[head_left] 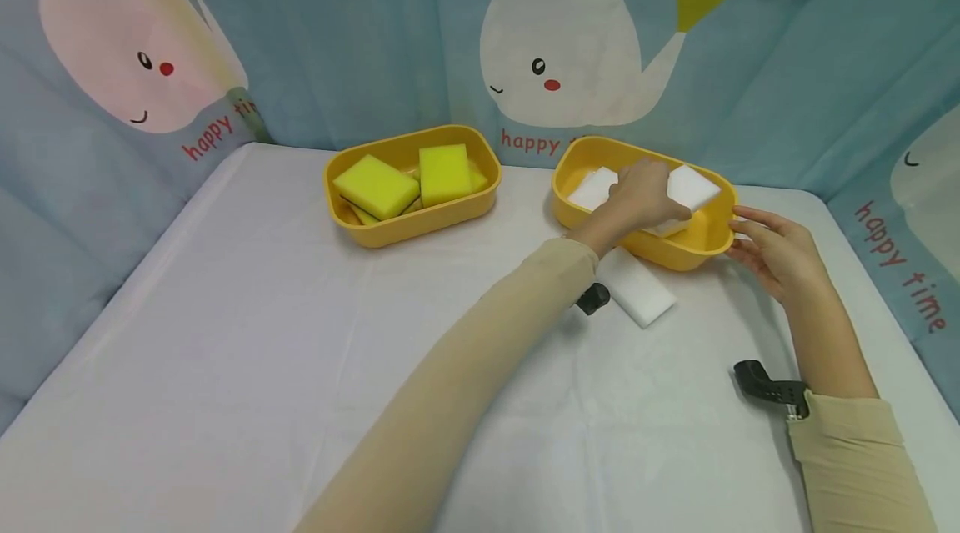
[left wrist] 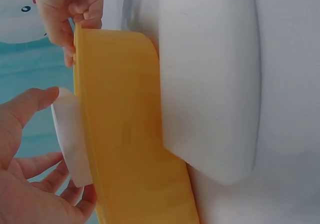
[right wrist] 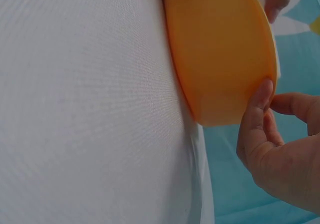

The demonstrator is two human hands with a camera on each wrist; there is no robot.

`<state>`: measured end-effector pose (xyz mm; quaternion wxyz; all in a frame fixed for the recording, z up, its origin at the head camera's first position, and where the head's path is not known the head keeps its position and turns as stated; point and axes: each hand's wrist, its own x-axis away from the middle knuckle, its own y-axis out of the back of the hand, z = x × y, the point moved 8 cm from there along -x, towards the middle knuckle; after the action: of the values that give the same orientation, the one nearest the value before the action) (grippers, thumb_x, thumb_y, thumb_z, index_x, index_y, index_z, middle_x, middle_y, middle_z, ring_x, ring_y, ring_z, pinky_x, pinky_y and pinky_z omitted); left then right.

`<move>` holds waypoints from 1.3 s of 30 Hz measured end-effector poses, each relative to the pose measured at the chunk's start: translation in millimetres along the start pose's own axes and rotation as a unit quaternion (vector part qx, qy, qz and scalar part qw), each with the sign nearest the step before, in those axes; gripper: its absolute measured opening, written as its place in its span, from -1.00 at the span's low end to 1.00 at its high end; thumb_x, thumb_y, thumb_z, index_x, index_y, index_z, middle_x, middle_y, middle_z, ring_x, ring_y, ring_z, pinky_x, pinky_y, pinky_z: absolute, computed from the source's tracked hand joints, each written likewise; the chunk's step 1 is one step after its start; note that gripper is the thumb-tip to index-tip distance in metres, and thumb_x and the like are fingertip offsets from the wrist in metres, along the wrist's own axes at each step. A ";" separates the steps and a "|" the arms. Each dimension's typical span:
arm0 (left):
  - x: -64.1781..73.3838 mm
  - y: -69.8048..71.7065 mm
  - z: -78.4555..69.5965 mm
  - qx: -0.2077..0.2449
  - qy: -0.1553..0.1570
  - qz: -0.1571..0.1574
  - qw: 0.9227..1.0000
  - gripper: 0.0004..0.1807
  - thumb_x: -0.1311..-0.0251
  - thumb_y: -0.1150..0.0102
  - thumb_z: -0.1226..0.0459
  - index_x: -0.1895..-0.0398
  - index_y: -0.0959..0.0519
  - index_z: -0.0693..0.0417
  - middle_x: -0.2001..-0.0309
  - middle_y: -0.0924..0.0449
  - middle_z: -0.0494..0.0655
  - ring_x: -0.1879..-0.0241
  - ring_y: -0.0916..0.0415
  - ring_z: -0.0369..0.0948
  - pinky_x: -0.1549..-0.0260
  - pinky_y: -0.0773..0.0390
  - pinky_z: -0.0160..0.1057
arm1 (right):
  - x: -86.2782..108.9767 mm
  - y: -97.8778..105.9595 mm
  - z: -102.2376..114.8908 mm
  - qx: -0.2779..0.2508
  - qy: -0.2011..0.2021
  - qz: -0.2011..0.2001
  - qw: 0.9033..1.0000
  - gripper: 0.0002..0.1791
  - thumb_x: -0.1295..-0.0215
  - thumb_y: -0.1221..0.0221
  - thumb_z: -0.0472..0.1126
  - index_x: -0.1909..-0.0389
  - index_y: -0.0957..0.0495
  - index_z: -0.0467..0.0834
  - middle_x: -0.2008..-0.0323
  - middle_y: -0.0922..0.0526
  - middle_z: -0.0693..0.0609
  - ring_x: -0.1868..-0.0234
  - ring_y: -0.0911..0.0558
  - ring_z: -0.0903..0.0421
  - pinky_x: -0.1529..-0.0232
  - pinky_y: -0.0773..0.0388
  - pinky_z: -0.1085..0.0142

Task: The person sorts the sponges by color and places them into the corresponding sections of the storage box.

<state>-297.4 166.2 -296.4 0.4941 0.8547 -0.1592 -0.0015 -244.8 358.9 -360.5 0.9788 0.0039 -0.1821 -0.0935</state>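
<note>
My left hand [head_left: 641, 195] reaches over the right yellow bin [head_left: 678, 256]. In the left wrist view its thumb and fingers pinch a white sponge [left wrist: 71, 134] at the bin's rim, with the sponge's lower part hidden behind the wall. Other white sponges lie inside, one on the left [head_left: 592, 188] and one on the right [head_left: 692, 186], partly covered by the hand. My right hand [head_left: 783, 258] grips the rim at the bin's right end, thumb and fingers on either side of the wall. Just in front of the bin, another white sponge [head_left: 637, 287] lies flat on the table.
To the left, a second yellow bin [head_left: 420, 228] holds several yellow sponges [head_left: 446, 174]. A white cloth covers the table [head_left: 225, 349]. Behind the bins hangs a blue curtain [head_left: 360, 41] printed with whales. Black camera mounts [head_left: 768, 385] stick out from both wrists.
</note>
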 end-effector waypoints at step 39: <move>28.2 3.6 19.3 0.107 -0.143 0.018 0.984 -0.25 -0.38 -0.38 0.06 -0.54 -0.40 0.16 -0.41 -0.48 -0.03 -0.36 -0.42 -0.21 -0.26 -0.42 -0.47 | -0.2 0.6 -1.4 0.009 -0.010 -0.018 1.000 -0.48 -0.55 -0.23 -0.09 -0.45 -0.39 0.01 0.03 -0.37 0.23 0.28 -0.62 0.31 0.23 -0.68 0.57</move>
<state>-274.7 140.5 -298.9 0.3715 0.8907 -0.2432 -0.0974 -244.4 359.5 -361.9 0.9750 0.0153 -0.1931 -0.1091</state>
